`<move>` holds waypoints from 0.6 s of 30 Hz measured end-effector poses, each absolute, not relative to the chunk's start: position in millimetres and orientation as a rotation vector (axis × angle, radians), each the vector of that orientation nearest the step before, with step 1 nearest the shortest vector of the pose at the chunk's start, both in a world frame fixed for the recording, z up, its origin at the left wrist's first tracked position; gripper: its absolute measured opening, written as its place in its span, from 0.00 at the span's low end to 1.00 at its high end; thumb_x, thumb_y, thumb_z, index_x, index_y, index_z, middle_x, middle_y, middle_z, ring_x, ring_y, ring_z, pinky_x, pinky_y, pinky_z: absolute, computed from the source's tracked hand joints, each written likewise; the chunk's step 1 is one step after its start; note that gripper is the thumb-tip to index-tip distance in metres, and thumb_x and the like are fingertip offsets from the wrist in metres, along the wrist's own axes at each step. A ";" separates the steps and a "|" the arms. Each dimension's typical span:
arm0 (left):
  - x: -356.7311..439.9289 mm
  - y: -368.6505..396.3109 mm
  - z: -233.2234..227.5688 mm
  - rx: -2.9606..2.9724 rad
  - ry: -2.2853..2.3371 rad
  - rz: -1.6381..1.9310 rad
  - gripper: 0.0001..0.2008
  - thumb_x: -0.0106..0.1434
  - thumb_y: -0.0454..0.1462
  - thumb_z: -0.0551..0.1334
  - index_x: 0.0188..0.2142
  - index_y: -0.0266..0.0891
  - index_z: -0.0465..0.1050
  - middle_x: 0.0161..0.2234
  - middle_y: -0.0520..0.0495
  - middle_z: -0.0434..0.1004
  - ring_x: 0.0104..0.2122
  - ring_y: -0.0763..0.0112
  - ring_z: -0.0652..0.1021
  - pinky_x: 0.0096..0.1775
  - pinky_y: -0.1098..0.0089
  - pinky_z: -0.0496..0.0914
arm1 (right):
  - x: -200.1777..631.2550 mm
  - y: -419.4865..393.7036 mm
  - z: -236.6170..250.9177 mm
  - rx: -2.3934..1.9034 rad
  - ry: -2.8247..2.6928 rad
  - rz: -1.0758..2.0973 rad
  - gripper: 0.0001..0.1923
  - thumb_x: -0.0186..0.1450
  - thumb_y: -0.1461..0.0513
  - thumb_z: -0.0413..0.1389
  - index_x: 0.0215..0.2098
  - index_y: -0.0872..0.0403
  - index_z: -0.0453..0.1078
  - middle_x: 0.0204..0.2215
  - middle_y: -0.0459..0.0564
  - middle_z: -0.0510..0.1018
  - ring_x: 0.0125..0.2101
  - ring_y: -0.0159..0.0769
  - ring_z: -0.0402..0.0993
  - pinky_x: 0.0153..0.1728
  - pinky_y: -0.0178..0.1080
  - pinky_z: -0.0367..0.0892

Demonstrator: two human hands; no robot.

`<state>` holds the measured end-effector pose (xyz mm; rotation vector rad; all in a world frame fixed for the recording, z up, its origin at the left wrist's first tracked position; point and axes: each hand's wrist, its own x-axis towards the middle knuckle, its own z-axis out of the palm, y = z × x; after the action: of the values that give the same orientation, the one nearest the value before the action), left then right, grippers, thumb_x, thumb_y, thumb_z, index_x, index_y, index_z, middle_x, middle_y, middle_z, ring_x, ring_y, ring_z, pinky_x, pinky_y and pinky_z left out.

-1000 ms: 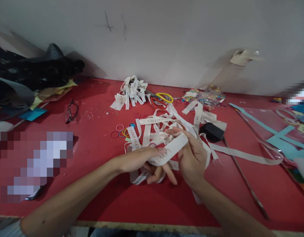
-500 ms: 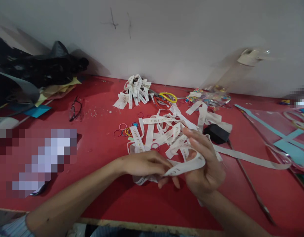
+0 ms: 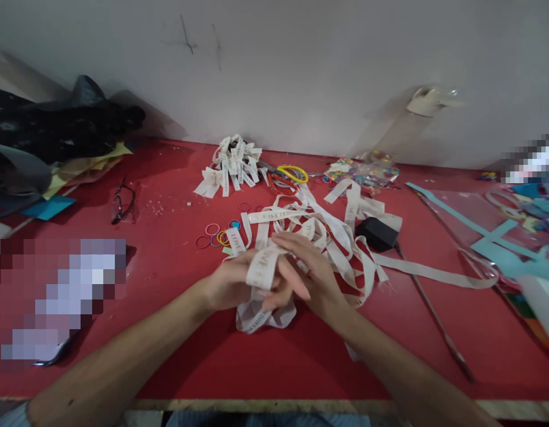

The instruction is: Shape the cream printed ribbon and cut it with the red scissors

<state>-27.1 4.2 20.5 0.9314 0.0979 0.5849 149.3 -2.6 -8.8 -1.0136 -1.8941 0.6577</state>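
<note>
A white printed ribbon (image 3: pixel 260 270) loops over the fingers of my left hand (image 3: pixel 232 281), which is closed on it. My right hand (image 3: pixel 312 270) reaches across from the right and meets the left one, its fingers partly bent around the same ribbon. Where the fingers overlap, their exact grip is hidden. Below the hands hangs or lies more printed ribbon (image 3: pixel 251 319). Just beyond them a loose tangle of white ribbon (image 3: pixel 310 207) spreads over the red table (image 3: pixel 203 367). Small coloured elastic bands (image 3: pixel 212 229) lie left of the tangle.
A bunch of tied ribbon pieces (image 3: pixel 234 163) sits near the wall, beside yellow-handled scissors (image 3: pixel 292 174). Eyeglasses (image 3: pixel 123 201) lie to the left. On the right are a black block (image 3: pixel 377 233), a thin rod (image 3: pixel 434 314) and light-blue strips (image 3: pixel 492 237). Plastic packets (image 3: pixel 363 172) rest at the back.
My right hand has moved left onto my left hand, and the ribbon loop that stretched between them now wraps over the left fingers. The view has shifted slightly right.
</note>
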 end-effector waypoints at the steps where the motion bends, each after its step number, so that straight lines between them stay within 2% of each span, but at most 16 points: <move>1: -26.9 4.9 19.8 0.871 0.126 0.655 0.13 0.61 0.37 0.57 0.37 0.35 0.79 0.17 0.52 0.61 0.19 0.76 0.60 0.26 0.73 0.57 | 148.6 -4.5 -6.7 -1.031 -1.887 0.615 0.19 0.66 0.66 0.52 0.54 0.48 0.67 0.54 0.53 0.72 0.56 0.41 0.66 0.56 0.51 0.62; 3: -26.0 6.9 20.1 0.774 0.199 0.768 0.13 0.62 0.38 0.56 0.35 0.35 0.78 0.16 0.53 0.56 0.19 0.76 0.57 0.25 0.74 0.56 | 147.0 -8.5 -1.9 -1.077 -1.856 0.537 0.22 0.64 0.68 0.53 0.56 0.49 0.65 0.55 0.54 0.70 0.58 0.42 0.63 0.58 0.52 0.60; 8: -22.5 11.1 23.6 0.685 0.314 0.885 0.14 0.64 0.38 0.52 0.35 0.34 0.75 0.17 0.54 0.51 0.18 0.77 0.52 0.22 0.76 0.53 | 144.2 -15.4 -0.8 -1.082 -1.842 0.595 0.20 0.64 0.69 0.52 0.53 0.48 0.65 0.50 0.52 0.72 0.53 0.40 0.68 0.54 0.48 0.65; 14: -18.2 6.0 22.0 0.721 0.272 0.696 0.20 0.67 0.44 0.50 0.30 0.33 0.72 0.16 0.57 0.45 0.16 0.77 0.51 0.21 0.75 0.51 | 143.4 -17.2 -5.8 -1.096 -1.798 0.935 0.24 0.64 0.68 0.52 0.57 0.48 0.60 0.38 0.47 0.77 0.36 0.34 0.76 0.43 0.40 0.73; 16: -17.1 4.6 20.9 0.733 0.257 0.652 0.21 0.67 0.46 0.50 0.28 0.33 0.71 0.15 0.57 0.45 0.16 0.77 0.51 0.20 0.74 0.51 | 144.4 -16.2 -4.7 -1.060 -1.850 0.953 0.25 0.63 0.68 0.53 0.57 0.49 0.60 0.39 0.48 0.78 0.38 0.34 0.77 0.44 0.39 0.73; 18: -16.4 3.9 19.2 0.745 0.262 0.638 0.21 0.66 0.47 0.50 0.28 0.34 0.70 0.15 0.57 0.46 0.16 0.78 0.51 0.20 0.74 0.51 | 145.9 -15.5 -4.3 -1.026 -1.892 0.927 0.26 0.62 0.69 0.53 0.58 0.49 0.60 0.43 0.49 0.77 0.43 0.36 0.76 0.46 0.40 0.72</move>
<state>-16.4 3.9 19.2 0.7447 0.2623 0.6379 145.9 -15.5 -4.3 -1.0258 -1.8919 0.9272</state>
